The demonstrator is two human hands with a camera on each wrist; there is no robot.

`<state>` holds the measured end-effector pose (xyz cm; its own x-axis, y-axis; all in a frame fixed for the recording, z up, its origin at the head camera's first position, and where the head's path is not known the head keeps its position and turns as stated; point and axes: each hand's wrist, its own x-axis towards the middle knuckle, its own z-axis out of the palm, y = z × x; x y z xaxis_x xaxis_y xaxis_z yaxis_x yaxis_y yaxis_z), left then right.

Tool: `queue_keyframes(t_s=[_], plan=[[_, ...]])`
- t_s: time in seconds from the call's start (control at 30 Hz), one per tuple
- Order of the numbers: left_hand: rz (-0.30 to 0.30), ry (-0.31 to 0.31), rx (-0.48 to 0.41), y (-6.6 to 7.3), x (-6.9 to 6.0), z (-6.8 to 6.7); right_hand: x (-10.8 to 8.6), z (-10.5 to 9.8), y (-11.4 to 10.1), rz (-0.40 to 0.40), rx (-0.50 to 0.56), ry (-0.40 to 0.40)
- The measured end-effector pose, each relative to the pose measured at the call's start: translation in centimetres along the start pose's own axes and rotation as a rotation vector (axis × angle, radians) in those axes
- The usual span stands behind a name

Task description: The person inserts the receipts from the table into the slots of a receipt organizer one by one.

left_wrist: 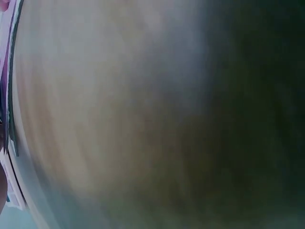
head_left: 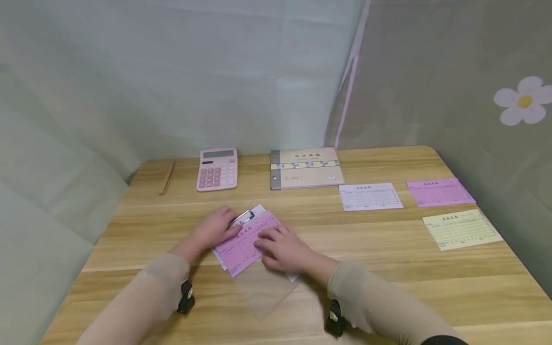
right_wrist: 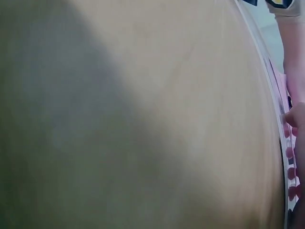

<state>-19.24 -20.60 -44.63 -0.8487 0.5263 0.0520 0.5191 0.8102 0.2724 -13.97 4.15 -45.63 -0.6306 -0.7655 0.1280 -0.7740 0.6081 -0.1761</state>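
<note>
A clear clipboard [head_left: 261, 302] lies slanted on the table, its metal clip [head_left: 243, 219] toward the upper left. On it, a pink printed slip [head_left: 246, 247] overlaps white paper [head_left: 259, 209], whose edges peek out. My left hand [head_left: 217, 227] grips the clipboard beside the clip, with its thumb on the pink slip. My right hand [head_left: 284, 248] rests its loosely bent fingers on the slip's right side. Another white corner [head_left: 293, 277] shows under this hand. Both wrist views hold mostly blurred table, with only slivers of the slips and hands at their edges.
At the back stand a pink calculator [head_left: 217, 169] and a beige account book [head_left: 308, 170], with a thin wooden stick [head_left: 167, 178] at left. White [head_left: 371, 197], pink [head_left: 441, 192] and yellow [head_left: 462, 230] slips lie apart at right. Curtains [head_left: 258, 72] hang behind the table.
</note>
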Motion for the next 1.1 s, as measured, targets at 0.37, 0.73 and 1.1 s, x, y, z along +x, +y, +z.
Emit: queue_keyframes(t_s=[0.37,0.73,1.1], plan=[[0.033,-0.034,0.106,0.5,0.3,-0.1,-0.2,0.6,-0.3,-0.001,-0.053,0.024],[0.0,-0.123,0.068,0.7,0.3,-0.8,-0.2,1.8,-0.8,-0.035,-0.153,0.07],[0.016,-0.11,0.035,0.7,0.6,-0.9,-0.5,1.4,-0.7,-0.018,-0.153,0.034]])
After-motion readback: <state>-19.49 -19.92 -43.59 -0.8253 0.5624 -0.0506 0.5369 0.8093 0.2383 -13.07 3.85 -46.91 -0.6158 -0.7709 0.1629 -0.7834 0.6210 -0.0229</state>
